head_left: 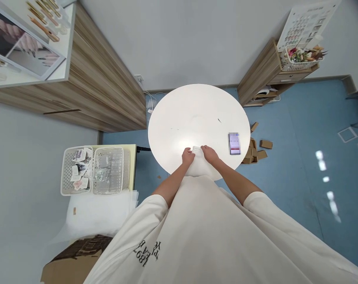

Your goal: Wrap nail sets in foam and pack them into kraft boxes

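"Where were the hands?"

"Close together at the near rim of the round white worktop [170, 126]. The left hand [187, 156] and the right hand [210, 154] were both clamped on a clear plastic piece [196, 149], one on either side of it."

"Which way did it point?"

"Its clear end pointed away from the person, toward the middle of the worktop. A white wrap [198, 167] ran from under the hands back toward the body, so the long axis seemed to run front to back. I couldn't tell its exact line."

"How close was the edge?"

"Very close. The wrap reached the near rim, while the far rim lay well apart from the hands."

"And to the sides?"

"A phone [234, 143] with a blurred screen lay to the right, near the rim. Past that rim, cardboard scraps [256, 152] lay on the blue floor [297, 118]. To the left, beyond the rim, stood two white baskets [93, 170] holding clear plastic packs and paper cards."
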The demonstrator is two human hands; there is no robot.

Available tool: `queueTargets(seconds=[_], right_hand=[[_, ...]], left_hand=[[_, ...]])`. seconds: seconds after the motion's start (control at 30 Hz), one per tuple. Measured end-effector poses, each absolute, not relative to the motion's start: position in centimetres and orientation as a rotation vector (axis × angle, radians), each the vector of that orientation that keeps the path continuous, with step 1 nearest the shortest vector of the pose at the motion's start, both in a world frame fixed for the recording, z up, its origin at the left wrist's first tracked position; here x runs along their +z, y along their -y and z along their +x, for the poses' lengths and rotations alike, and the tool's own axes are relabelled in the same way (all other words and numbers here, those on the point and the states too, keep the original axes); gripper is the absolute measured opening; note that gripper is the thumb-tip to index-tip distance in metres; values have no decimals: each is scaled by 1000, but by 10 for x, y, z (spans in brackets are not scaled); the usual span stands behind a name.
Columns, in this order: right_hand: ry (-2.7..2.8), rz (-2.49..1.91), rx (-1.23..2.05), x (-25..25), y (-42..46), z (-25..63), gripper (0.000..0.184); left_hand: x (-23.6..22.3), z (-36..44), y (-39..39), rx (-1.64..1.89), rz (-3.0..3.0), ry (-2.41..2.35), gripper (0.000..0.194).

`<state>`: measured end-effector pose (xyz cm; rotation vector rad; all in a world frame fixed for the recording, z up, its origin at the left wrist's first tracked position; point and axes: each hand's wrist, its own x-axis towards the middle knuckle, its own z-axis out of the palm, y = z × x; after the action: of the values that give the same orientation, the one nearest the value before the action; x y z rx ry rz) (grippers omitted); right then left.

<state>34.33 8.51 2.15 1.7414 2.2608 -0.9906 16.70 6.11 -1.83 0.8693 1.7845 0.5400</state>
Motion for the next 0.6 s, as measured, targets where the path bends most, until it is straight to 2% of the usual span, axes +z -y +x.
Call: queueTargets(seconds=[0.1, 0.3, 0.43, 0.6], right_hand=[[-2266, 1828, -1030, 17, -93, 342, 40], [-2177, 2120, -1265, -2, -89, 342, 64], [-2031, 2286, -1376, -13, -69, 348, 55], [-1871, 2280, -1633, -24, -38, 351, 44]], left_hand=[[-25, 168, -48, 555, 881, -1762, 42], [-31, 163, -37, 572, 919, -1770, 45], [-27, 158, -33, 551, 925, -1771, 43], [-24, 156, -24, 527, 938, -1759, 41]])
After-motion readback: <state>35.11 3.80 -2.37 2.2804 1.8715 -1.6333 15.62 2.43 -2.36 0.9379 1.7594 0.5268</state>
